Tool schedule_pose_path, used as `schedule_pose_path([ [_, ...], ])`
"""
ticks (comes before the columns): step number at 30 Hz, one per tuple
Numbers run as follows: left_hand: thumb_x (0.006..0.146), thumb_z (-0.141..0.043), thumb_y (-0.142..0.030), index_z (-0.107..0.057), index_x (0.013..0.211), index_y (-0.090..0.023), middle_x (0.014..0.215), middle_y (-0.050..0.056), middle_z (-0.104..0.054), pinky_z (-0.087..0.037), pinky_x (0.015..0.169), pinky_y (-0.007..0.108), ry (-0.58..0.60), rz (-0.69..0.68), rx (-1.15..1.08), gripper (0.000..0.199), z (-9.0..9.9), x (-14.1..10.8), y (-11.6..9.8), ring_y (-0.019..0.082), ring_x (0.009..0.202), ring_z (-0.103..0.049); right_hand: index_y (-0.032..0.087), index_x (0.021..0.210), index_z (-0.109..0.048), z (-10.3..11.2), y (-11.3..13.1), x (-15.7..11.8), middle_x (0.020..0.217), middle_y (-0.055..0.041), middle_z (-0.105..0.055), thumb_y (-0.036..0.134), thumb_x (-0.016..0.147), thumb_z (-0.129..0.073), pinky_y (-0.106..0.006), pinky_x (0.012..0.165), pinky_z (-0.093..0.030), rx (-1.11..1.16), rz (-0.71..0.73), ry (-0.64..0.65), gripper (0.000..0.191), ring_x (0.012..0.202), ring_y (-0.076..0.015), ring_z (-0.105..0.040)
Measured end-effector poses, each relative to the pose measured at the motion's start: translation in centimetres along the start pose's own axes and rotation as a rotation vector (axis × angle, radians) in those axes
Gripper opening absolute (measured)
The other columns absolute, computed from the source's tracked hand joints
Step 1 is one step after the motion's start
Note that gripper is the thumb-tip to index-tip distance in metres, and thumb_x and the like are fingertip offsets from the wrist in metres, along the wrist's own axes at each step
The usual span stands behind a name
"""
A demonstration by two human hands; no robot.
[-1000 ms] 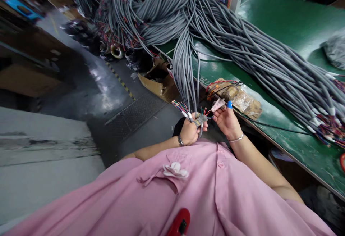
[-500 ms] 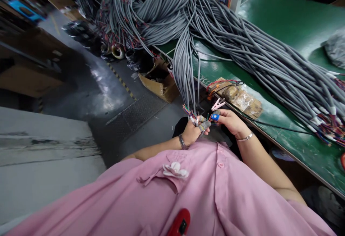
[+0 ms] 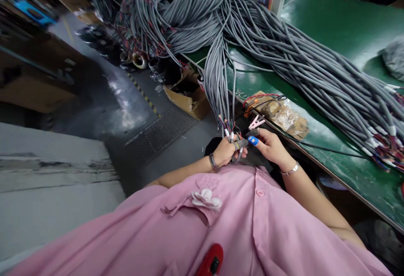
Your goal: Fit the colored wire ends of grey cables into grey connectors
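**Green-topped workbench [image 3: 331, 23], grey cable piled on it; wire ends worked by hand just off near edge**

Bench = landmark. Step in hand, my read: handling fine wires at the cable ends, w/ L steadying & R doing the finger work. Next move, prob., calls for a steady L grip plus a precise R thumb-and-finger pinch, w/o mixing up cores or tugging the hanging lengths.

L hand [image 3: 224, 152]: closed round the grey plastic-jacketed cable ends w/ white collars [image 3: 232, 136], just off bench's near edge; grey finger cover w/ yellow band [image 3: 241, 144] on one finger. R hand [image 3: 273, 147]: fingers bent, thumb w/ blue wrap [image 3: 253, 140] close to L fingertips, nearer bench edge. Can't tell if R has a wire; contact pt. too small & dark.

Cable ends: thin multicolour cores [image 3: 224, 121] fan out above L hand, approx. upright, some red, green, blue; tips look uneven. Hanging grey cables [image 3: 216, 82] drop over bench edge to L hand. Thick grey cable bundle [image 3: 303, 61] lies across bench top. Pink plastic clip [image 3: 256, 122] at bench edge, near R hand; brown block w/ clear wrap [image 3: 284, 118] on bench beside it.
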State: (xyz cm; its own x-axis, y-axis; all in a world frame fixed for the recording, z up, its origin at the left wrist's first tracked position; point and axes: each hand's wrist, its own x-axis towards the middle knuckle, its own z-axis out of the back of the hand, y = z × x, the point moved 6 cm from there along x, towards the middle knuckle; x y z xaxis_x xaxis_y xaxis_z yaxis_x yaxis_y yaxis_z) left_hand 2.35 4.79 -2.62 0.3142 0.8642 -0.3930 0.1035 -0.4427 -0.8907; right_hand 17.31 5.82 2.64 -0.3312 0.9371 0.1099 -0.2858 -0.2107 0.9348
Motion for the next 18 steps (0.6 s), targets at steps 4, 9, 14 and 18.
schedule_pose_path([
  [4,0.068,-0.076,-0.048,-0.055,0.073,-0.014,0.058,0.003,-0.065,-0.031,0.033,0.017,-0.068,-0.023,-0.115,0.040,0.2,0.3,0.1,0.015,0.046,-0.063,0.020,0.096,-0.064,-0.8,-2.1,-0.6,0.090,-0.0039,-0.066,0.047,0.079,-0.070,-0.031,0.075,-0.049,0.324,-0.110,-0.031,0.032,0.081,-0.0177,-0.060],
  [9,0.069,-0.075,-0.050,-0.057,0.075,-0.014,0.060,0.004,-0.066,-0.034,0.036,0.018,-0.033,-0.035,-0.106,0.040,-0.2,0.2,0.1,0.015,0.049,-0.064,0.021,0.080,-0.062,-2.3,-2.5,-0.8,0.071,-0.0001,-0.064,0.047,0.076,-0.073,-0.028,0.061,-0.048,0.521,-0.204,-0.182,0.028,0.063,-0.0136,-0.057],
  [14,0.072,-0.074,-0.046,-0.062,0.068,-0.012,0.058,0.005,-0.066,-0.037,0.040,0.019,0.129,-0.094,0.158,0.036,-0.6,-0.5,-0.7,0.010,0.044,-0.056,0.022,0.076,-0.056,-4.0,-2.3,-0.9,0.055,0.0029,-0.059,0.046,0.075,-0.072,-0.028,0.050,-0.047,0.702,-0.313,-0.083,0.029,0.048,-0.0140,-0.055],
  [18,0.072,-0.074,-0.045,-0.064,0.069,-0.012,0.058,0.005,-0.066,-0.038,0.043,0.020,0.107,-0.103,0.141,0.035,-0.4,-0.8,-0.6,0.012,0.048,-0.060,0.023,0.078,-0.054,-4.5,-2.0,-0.7,0.051,0.0035,-0.057,0.049,0.074,-0.072,-0.031,0.048,-0.048,0.737,-0.359,-0.032,0.032,0.044,-0.0158,-0.055],
])
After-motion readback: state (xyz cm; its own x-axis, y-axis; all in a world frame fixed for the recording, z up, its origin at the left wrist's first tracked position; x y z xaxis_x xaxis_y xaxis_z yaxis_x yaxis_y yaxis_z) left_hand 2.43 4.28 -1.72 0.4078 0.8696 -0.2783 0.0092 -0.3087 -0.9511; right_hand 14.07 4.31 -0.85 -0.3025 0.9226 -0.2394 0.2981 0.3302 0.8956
